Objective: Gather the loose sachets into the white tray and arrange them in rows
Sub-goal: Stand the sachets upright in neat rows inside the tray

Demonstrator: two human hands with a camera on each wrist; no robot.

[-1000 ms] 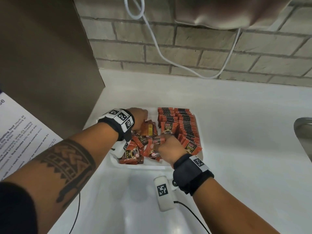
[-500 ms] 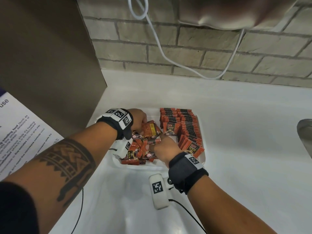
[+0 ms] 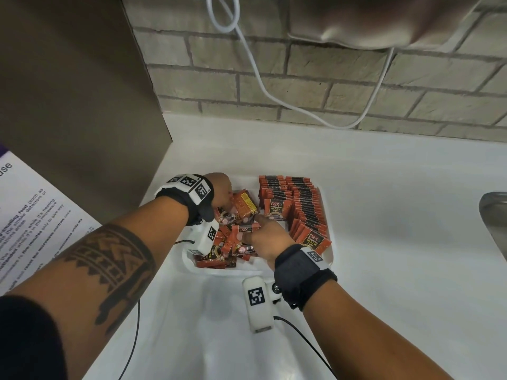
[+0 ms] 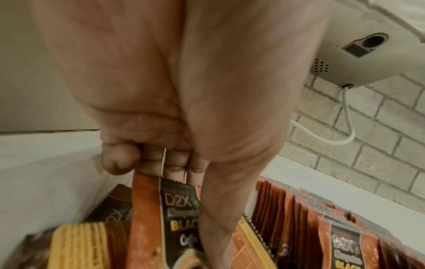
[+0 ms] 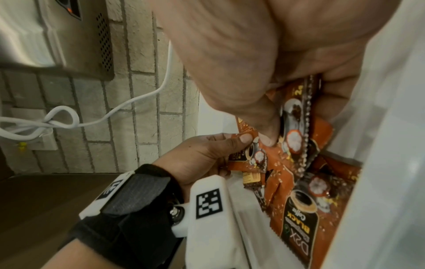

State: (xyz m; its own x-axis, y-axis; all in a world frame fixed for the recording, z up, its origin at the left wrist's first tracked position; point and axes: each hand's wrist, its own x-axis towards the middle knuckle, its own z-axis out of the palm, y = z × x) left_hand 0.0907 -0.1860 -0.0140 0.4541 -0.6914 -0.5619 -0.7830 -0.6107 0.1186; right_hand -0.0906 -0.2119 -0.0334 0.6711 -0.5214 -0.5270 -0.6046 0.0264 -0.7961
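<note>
The white tray [image 3: 327, 197] sits on the white counter. Its right half holds two neat rows of upright orange-and-black sachets [image 3: 303, 207]. Its left half holds a loose heap of sachets [image 3: 233, 248]. My left hand [image 3: 222, 192] is over the far part of the heap, fingers curled round a small bunch of sachets [image 4: 174, 209]. My right hand [image 3: 263, 237] is over the middle of the heap and pinches a sachet [image 5: 296, 116] between thumb and fingers. In the right wrist view the left hand [image 5: 207, 149] grips its sachets right beside my right thumb.
A brown panel [image 3: 74, 86] stands close on the left, with a printed notice [image 3: 33, 215] below it. Behind is a brick wall [image 3: 343, 78] with a white cable [image 3: 263, 86] and a wall-mounted appliance [image 3: 384, 20]. A metal sink edge [image 3: 493, 212] shows at far right.
The right hand has shifted slightly up and left in the heap, closer to the left hand. The left hand has stayed at the far left part of the tray with its bunch.
</note>
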